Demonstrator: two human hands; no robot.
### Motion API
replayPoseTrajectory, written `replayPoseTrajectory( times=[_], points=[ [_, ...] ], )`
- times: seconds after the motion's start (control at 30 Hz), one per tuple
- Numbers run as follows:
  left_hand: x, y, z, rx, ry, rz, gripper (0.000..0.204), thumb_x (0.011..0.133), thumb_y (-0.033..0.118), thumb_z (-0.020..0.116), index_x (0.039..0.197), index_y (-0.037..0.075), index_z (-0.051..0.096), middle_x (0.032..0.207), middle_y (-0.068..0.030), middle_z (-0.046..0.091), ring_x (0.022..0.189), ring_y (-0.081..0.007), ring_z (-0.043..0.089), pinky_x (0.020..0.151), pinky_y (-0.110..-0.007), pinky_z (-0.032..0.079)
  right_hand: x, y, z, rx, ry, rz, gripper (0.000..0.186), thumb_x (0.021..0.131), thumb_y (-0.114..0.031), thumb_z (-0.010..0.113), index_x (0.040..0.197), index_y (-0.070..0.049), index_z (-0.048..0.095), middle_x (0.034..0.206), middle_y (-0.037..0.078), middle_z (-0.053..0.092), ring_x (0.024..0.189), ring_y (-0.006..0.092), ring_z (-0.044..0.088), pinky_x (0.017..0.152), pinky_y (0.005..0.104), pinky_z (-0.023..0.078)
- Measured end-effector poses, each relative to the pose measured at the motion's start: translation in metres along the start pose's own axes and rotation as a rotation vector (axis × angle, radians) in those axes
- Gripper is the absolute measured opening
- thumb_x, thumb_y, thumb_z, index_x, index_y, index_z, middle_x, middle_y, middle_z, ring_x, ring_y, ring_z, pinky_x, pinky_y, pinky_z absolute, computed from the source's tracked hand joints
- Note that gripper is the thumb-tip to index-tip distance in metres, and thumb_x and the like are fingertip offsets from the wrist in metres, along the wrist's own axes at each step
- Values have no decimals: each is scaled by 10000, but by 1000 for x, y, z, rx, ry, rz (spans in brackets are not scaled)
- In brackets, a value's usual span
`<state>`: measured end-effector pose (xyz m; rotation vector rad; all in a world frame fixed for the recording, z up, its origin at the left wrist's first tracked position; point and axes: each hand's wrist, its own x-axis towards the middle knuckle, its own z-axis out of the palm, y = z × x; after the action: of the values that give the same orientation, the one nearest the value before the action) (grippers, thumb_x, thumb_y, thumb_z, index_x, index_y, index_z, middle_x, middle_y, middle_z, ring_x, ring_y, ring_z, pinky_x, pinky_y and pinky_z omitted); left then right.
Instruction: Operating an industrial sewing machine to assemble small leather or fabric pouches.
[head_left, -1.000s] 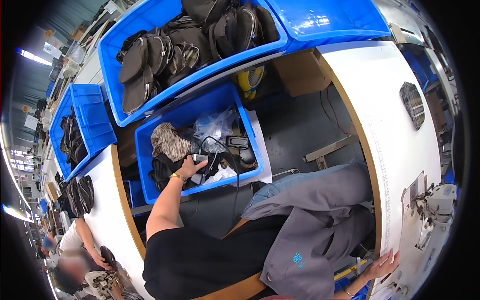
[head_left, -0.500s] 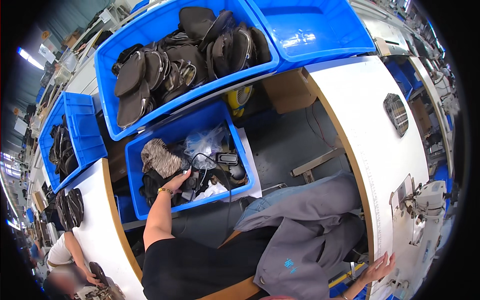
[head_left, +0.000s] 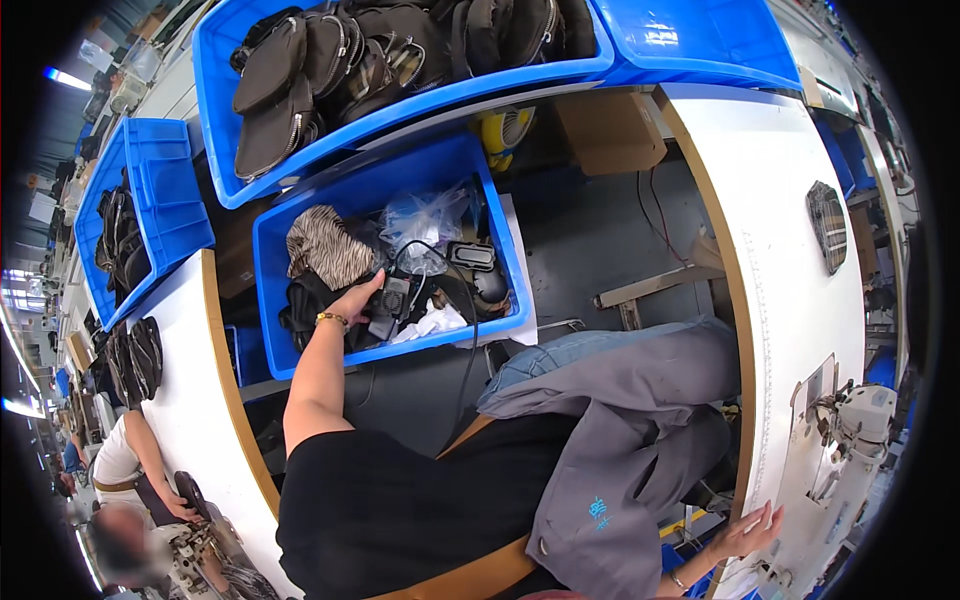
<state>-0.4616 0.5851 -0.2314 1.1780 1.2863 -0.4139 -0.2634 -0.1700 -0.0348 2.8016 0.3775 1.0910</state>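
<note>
contents of a bin at arm's reach, with worktables either side

- small blue bin, far left: dark pouches inside, its walls presumably keeping them together.
- left table: white top, wooden edge.
- zebra-striped cloth: bunched up, in the middle bin.
- left hand: lowered into that bin, thumb raised, beside a dark boxy device; fingertips hidden, so whether they grip it cannot be told. the arm is stretched, likely because the bin sits forward of the lap.
- clear plastic bag: crumpled, behind the device.
- grey garment: draped across the legs, perhaps as a cover.
- right hand: well apart from the left, fingers loosely spread, seemingly holding nothing, by the right table's edge, perhaps for balance.
- plaid piece: flat on that table.
- sewing machine: far right.
</note>
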Motion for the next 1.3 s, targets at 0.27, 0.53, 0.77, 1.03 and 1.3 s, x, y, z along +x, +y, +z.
replayPoseTrajectory(
  times=[0.27,0.53,0.77,1.03,1.3],
  points=[
    [9,-7,-2,3,34,-19,923,806,746,553,1464,129,357,1448,-135,446,1335,-309,396,1093,-546,239,-1,2,-2,-11,5,-28,231,984,-117,529,1103,23,669,1246,209,584,1147,333,554,985,419,429],
    [35,-22,-18,-81,-107,-86,701,777,694,644,1267,197,577,1288,-8,596,1225,-174,466,980,-426,321,1,-4,-3,-1,11,-41,219,979,-99,536,1094,28,672,1243,201,587,1141,333,557,979,417,433],
    [0,15,13,111,-49,-109,748,706,674,717,1278,215,569,1226,7,597,1137,-153,493,935,-377,320,-4,-1,-4,10,-6,-21,220,985,-107,535,1098,20,674,1248,192,583,1158,332,537,984,433,416],
    [28,1,12,290,-114,-29,743,696,628,742,1228,134,586,1140,-20,614,1001,-149,557,849,-316,412,-2,-6,-6,14,-1,-27,225,988,-115,532,1097,21,673,1251,193,581,1170,335,524,992,435,402],
    [32,-7,7,189,-107,61,681,745,544,744,1227,94,576,1119,-32,630,984,-161,595,844,-333,466,-3,-7,-2,20,-15,-11,229,991,-122,528,1104,12,675,1256,192,576,1167,338,524,998,431,399]
  ],
)
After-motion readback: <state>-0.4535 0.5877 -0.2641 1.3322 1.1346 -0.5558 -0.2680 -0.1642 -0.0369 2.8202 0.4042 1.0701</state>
